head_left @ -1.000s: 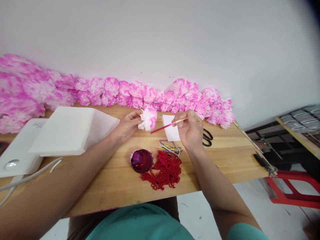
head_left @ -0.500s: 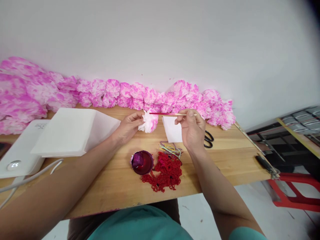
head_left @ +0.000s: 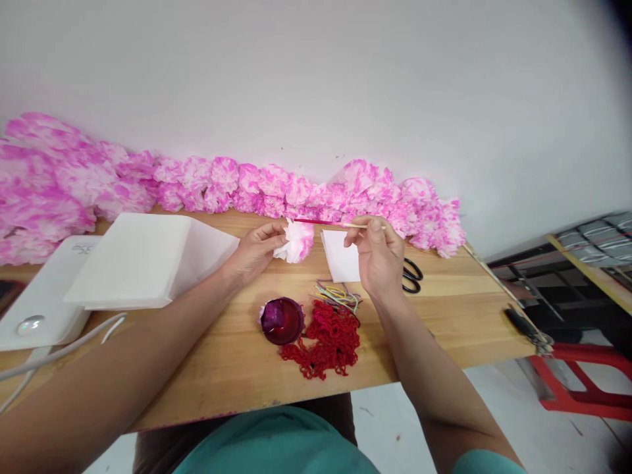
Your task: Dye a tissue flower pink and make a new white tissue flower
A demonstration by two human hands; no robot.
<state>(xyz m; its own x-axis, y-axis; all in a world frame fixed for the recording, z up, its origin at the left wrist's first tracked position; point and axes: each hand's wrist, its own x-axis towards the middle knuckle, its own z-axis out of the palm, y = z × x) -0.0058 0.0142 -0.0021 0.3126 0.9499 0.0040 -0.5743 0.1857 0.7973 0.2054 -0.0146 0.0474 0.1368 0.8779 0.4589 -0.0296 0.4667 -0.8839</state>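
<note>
**Brush tip meets flower**

The left hand pinches a white-and-pink paper flower by its base, just above the worktop near its far edge. At the flower's 3 o'clock, the right hand grips a thin brush between thumb and fingers – the red end lies level across the flower's top. A dye cup sits at the flower's 6 o'clock, with red yarn touching its right side. Scissors lie at the right hand's 3 o'clock – a paper stack at the left hand's 9 o'clock.
</note>
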